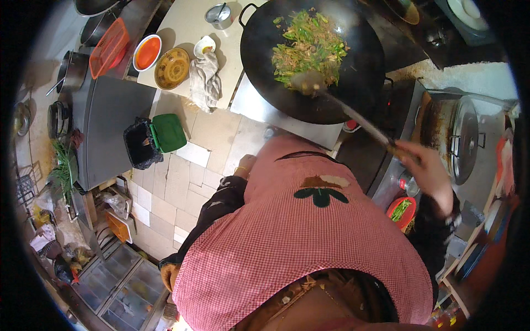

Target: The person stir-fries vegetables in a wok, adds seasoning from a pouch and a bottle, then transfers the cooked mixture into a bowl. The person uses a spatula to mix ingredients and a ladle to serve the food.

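My right hand (425,168) is closed round the grip of a long-handled wok ladle (367,128). The ladle's rounded head is blurred and rests at the near edge of the food in the black wok (353,99). That food (309,49) is a heap of green vegetable pieces mixed with brownish bits, with some steam over it. Down at my left side, against the pink checked apron (298,231), hangs my left hand (245,164); its fingers are mostly hidden.
Left of the wok, the counter holds a lidded metal pot (219,16), a brown bowl (171,69), a red-filled bowl (147,53) and a cloth (205,83). A green-lidded bin (168,133) stands below. At right are a large lidded pot (465,140) and a red basket (401,212).
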The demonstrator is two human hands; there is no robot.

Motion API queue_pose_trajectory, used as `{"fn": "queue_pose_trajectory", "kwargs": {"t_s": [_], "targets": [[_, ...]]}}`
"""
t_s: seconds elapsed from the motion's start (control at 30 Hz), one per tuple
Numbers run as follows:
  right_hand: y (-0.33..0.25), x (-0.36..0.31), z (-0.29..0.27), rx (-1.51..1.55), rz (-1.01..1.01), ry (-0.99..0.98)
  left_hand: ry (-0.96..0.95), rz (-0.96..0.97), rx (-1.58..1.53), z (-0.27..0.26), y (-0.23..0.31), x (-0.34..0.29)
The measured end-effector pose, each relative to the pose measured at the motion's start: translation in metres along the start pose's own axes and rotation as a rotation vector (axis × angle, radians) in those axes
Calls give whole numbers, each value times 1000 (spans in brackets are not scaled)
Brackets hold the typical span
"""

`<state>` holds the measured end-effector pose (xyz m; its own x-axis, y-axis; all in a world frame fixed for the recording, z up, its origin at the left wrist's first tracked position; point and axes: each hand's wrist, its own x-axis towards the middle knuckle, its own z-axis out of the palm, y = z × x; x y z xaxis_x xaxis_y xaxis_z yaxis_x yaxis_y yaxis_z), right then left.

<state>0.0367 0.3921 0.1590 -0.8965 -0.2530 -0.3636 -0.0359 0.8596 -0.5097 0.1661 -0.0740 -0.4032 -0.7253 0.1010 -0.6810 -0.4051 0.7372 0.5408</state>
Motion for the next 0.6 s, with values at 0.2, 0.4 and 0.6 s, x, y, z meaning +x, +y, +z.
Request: {"fn": "queue_pose_trajectory", "kwargs": {"t_s": [0.2, 0.4, 0.6], "targets": [[30, 15, 26, 276, 225, -96, -128, 37, 222, -2, 0, 9], [69, 55, 34, 743, 390, 89, 19, 83, 43, -8, 7, -1], [40, 92, 102, 655, 365, 195, -193, 337, 553, -36, 41, -20]]}}
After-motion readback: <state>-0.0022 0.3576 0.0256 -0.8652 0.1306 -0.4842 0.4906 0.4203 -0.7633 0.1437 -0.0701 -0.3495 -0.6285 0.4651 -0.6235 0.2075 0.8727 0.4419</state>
